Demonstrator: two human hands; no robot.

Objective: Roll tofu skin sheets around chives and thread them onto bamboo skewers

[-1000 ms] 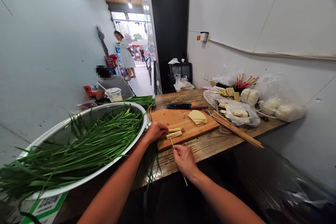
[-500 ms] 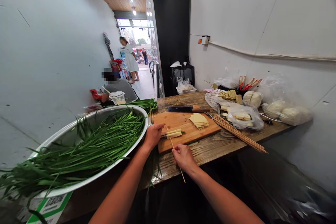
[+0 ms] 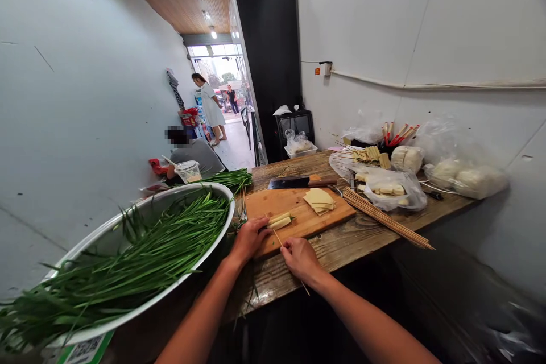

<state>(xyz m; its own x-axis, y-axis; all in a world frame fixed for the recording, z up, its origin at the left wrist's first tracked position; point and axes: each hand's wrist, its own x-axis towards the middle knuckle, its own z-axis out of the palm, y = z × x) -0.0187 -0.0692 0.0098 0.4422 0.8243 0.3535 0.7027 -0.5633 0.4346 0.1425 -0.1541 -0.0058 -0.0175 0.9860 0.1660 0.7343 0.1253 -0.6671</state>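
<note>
Two pale tofu-skin rolls (image 3: 280, 220) with green chive ends lie side by side on the wooden cutting board (image 3: 273, 198). My left hand (image 3: 251, 235) is closed on their left ends, its fingertips partly hiding them. Between thumb and fingers my right hand (image 3: 299, 257) pinches a thin wooden skewer (image 3: 277, 238). It slants across the rolls' left part, and its rear end sticks out below my hand; I cannot tell whether its tip has pierced them. Several flat tofu-skin squares (image 3: 319, 200) are stacked on the board's right side.
A cleaver (image 3: 289, 183) lies along the board's far edge. At left stands a big metal basin (image 3: 232, 205) of chives (image 3: 170, 244). Loose skewers (image 3: 386, 217) and bagged food (image 3: 390, 190) occupy the table's right side. A person (image 3: 198, 154) sits beyond the basin.
My left hand has come down and its fingers have closed around the rolls' left ends. My right hand still pinches the skewer, close to the board. The view has tilted up slightly.
</note>
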